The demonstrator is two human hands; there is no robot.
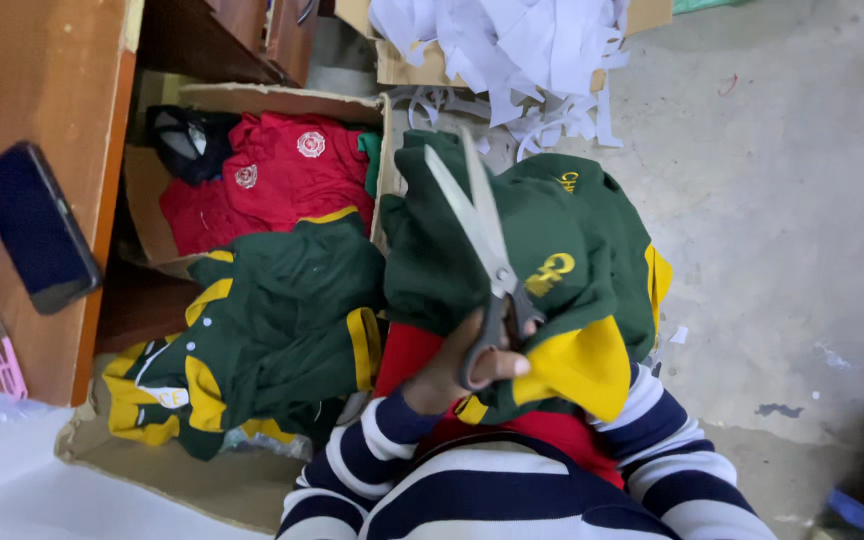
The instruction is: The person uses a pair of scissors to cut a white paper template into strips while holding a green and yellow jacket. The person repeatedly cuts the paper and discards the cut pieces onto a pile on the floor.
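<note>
I see my left hand [452, 365] with its fingers clamped through the handles of a pair of scissors [487, 250], blades shut and pointing up and away from me across a green and yellow garment [527, 260] bundled in my lap. My right hand is buried under that garment — I cannot tell whether its fingers are together or apart. A red garment [417, 350] shows just beneath the green one, against my striped sleeves.

Left of the scissors lies a pile of green and yellow garments [272, 320] on flattened cardboard, and beyond that pile a cardboard box [252, 100] holds red garments [272, 175]. Above the scissors sits a heap of white paper scraps [512, 50] on the floor. Far left of the pile, a dark phone [37, 225] rests on the wooden worktop [42, 90].

As I judge it, the pile looks already handled (the one in my lap is in progress) — no cut visible on it yet.
</note>
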